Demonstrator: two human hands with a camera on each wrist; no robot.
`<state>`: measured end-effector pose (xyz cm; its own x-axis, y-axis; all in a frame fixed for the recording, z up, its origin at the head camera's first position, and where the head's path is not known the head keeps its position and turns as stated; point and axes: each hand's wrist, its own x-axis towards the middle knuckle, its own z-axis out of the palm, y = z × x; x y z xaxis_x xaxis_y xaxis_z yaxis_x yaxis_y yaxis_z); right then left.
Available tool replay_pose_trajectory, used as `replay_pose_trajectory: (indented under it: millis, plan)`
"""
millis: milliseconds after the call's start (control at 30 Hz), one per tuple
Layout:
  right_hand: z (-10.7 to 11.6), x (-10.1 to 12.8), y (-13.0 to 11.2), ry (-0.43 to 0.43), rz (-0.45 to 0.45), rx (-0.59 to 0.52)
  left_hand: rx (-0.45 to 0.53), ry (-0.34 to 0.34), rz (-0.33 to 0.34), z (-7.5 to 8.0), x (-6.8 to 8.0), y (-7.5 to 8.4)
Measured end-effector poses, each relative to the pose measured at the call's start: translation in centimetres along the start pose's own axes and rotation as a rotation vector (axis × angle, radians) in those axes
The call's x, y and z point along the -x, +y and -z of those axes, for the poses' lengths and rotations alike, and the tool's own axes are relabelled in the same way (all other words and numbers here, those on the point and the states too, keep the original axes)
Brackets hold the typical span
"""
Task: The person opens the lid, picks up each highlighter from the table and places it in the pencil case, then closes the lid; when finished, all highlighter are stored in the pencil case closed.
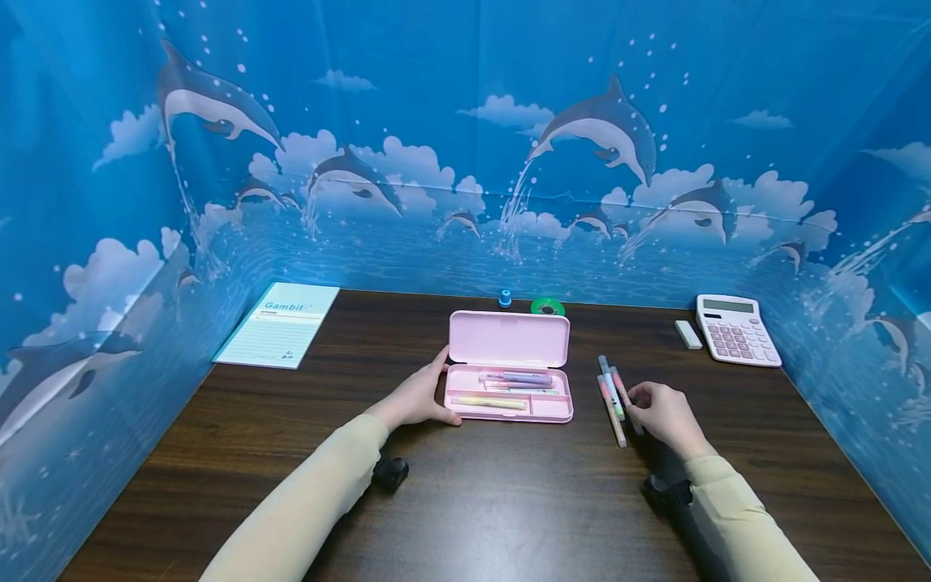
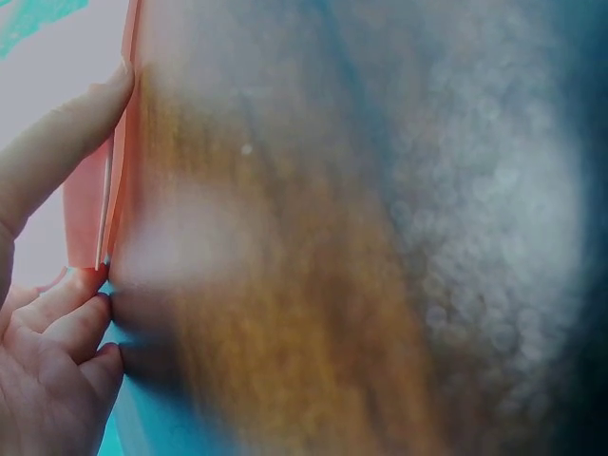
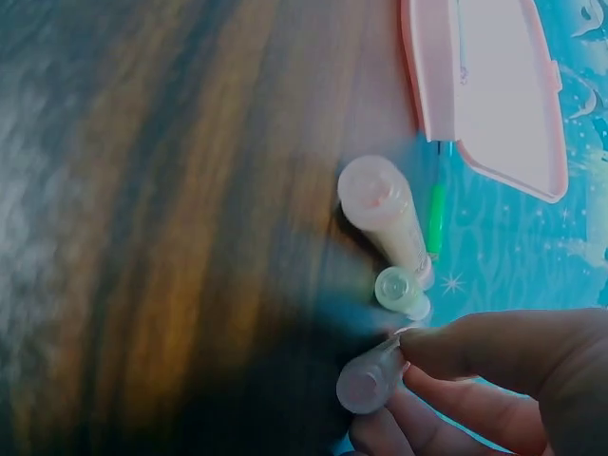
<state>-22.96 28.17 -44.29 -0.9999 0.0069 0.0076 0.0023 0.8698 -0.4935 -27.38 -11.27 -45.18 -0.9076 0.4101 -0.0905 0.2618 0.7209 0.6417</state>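
A pink pencil case [image 1: 509, 339] lies with its lid up on the table, several pens [image 1: 516, 380] in its compartments. My left hand [image 1: 416, 394] grips the case's left end, thumb at the front corner and fingers behind; the left wrist view shows the thumb on the pink edge [image 2: 119, 190]. To the right of the case, my right hand [image 1: 665, 414] pinches a marker [image 3: 370, 378] between thumb and fingers. Beside it lie a marker with an orange-pink end [image 1: 611, 412] and a whitish one with a green tip [image 3: 401, 290]. The right fingers are partly hidden.
Behind the case stand a small blue bottle-like item [image 1: 505, 299] and a green roll of tape [image 1: 548, 306]. A notepad [image 1: 272, 339] lies at the back left. A white eraser-like block [image 1: 688, 335] and a calculator [image 1: 738, 331] sit at the back right. A dolphin-print curtain [image 1: 465, 162] borders the table.
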Motion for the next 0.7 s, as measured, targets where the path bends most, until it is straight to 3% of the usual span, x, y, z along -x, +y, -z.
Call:
replay_pose_trajectory:
  millis: [333,700]
  plan:
    - [0.26,0.25,0.61,-0.052,-0.070,-0.039,-0.004,-0.003,-0.002,-0.05,-0.02,-0.10]
    - [0.52,0.26,0.97,0.071,-0.032,0.007,-0.006,0.001,0.001,-0.11,-0.03,-0.08]
